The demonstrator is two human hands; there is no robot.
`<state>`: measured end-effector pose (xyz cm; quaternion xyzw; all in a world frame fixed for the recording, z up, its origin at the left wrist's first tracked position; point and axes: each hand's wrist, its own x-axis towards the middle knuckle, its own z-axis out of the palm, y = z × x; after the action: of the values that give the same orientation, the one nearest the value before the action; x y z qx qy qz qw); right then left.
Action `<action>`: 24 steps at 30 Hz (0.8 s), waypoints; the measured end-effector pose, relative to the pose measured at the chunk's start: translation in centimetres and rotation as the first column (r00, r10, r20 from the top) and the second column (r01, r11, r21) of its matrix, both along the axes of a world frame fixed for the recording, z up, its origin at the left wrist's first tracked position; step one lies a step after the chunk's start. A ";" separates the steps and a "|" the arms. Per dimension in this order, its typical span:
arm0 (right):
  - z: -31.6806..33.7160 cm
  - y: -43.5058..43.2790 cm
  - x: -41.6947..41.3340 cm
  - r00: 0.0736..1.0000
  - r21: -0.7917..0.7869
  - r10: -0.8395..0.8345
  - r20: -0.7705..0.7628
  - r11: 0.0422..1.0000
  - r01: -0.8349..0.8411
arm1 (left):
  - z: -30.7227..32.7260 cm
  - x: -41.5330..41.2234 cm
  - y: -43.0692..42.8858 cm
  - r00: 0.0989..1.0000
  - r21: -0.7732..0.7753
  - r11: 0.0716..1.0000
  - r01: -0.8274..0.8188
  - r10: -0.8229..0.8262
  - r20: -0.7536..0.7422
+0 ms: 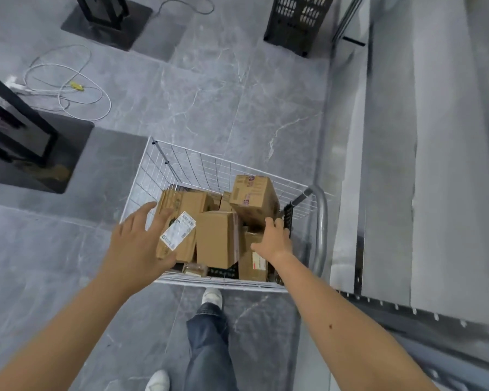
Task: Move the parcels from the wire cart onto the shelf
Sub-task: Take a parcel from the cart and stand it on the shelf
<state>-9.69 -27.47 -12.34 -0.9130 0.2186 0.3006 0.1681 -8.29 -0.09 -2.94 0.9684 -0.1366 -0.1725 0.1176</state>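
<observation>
Nearest stood the person's blue-jeaned legs and white shoes on the grey marbled floor. Just beyond, the white wire cart held the brown cardboard parcels. The left hand spanned the white-labelled brown parcel at the cart's left, fingers apart at its far end and thumb hooked at its near end. The right hand had its fingers curled over the far edge of the red-stickered brown parcel, tips hidden. The grey metal shelf stood right of the cart; a black plastic crate stood far off.
</observation>
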 end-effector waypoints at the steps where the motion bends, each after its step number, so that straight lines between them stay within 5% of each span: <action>1: -0.6 -0.4 0.8 1.000 -0.013 0.017 0.013 1.000 -0.016 | -0.4 0.3 -0.2 1.000 0.003 1.000 -0.004 0.004 0.006; 8: -4.2 -2.2 6.3 0.974 -0.089 0.225 0.037 0.971 -0.222 | -3.5 2.0 -1.7 0.999 0.014 0.999 -0.037 0.038 -0.026; 18: -9.2 -3.5 12.2 0.956 -0.097 0.284 0.078 0.956 -0.276 | -5.8 4.3 -3.5 0.991 -0.053 0.994 -0.096 0.090 -0.095; 24: -10.0 -4.1 13.1 0.869 -0.241 0.484 -0.105 0.835 -0.494 | -6.8 4.9 -3.5 0.990 -0.025 0.996 -0.083 0.079 -0.119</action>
<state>3.39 -31.62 -22.38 -0.9463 0.0189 0.3203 -0.0397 -3.35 -3.55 -9.77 0.9594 -0.0924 -0.2224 0.1467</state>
